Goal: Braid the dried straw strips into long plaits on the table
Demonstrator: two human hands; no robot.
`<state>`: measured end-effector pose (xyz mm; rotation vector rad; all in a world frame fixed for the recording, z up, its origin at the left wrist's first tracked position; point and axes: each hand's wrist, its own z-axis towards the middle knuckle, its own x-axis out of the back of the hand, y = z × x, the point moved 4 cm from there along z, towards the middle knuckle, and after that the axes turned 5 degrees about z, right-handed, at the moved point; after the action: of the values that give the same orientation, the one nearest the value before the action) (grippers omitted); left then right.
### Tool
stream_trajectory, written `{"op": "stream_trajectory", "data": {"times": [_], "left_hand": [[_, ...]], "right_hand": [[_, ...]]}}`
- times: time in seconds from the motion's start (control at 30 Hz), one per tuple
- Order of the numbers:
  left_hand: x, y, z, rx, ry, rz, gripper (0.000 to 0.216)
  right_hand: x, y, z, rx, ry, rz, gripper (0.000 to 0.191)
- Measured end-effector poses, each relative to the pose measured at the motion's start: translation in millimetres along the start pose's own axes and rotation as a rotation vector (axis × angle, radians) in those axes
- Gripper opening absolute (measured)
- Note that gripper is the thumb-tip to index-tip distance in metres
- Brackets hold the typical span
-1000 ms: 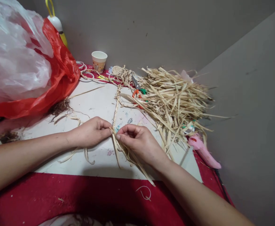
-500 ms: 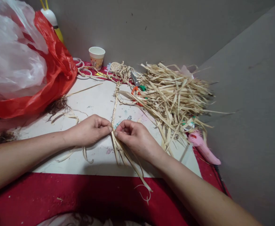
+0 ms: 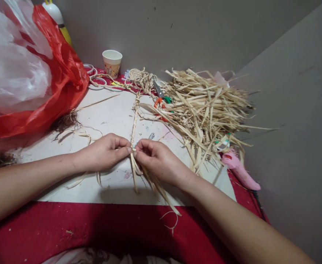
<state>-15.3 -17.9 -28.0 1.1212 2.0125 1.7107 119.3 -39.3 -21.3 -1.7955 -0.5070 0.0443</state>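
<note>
A thin straw braid point(image 3: 134, 123) runs from the back of the white board point(image 3: 105, 110) down to my two hands. My left hand point(image 3: 105, 150) pinches the braid's near end between thumb and fingers. Close against it, my right hand point(image 3: 158, 157) is closed on the loose straw strands point(image 3: 156, 183) at the same spot. These strands fan out below the fingers, and some hang over the board's front edge. The fingertips partly hide where strands and braid meet.
A heap of dry straw point(image 3: 205, 102) lies at right, with scissors point(image 3: 159, 97) beside it. A pink glue gun point(image 3: 240, 170) rests at the right edge. A paper cup point(image 3: 112, 63) and coiled straw cord point(image 3: 143, 77) stand at the back. Red and clear plastic bags point(image 3: 64, 80) fill the left.
My hands stay at the same place on the braid. The right fingers have shifted slightly, and the loose strands below have spread further apart. The view has moved a little.
</note>
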Motion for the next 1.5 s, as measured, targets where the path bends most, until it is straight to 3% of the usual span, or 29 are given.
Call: {"op": "stream_trajectory", "data": {"times": [0.3,0.7,0.9,1.2,1.5], "left_hand": [[0.2,0.7,0.5,-0.031,-0.093,-0.024,0.025],[1.2,3.1,1.6,-0.016,-0.119,0.007,0.025],[2.1,3.5,0.8,-0.002,-0.127,0.019,0.025],[0.0,4.0,1.1,-0.021,-0.105,0.0,0.026],[-0.6,6.0,-0.5,0.013,-0.141,-0.056,0.02]], "right_hand": [[-1.3,8.1,4.8,-0.159,-0.169,0.118,0.01],[2.7,4.3,2.6,0.209,-0.094,-0.32,0.02],[2.9,3.2,1.8,0.319,-0.082,-0.393,0.022],[3.4,1.3,4.3,0.204,-0.062,-0.228,0.024],[1.5,1.3,6.9,0.161,-0.042,-0.231,0.022]]}}
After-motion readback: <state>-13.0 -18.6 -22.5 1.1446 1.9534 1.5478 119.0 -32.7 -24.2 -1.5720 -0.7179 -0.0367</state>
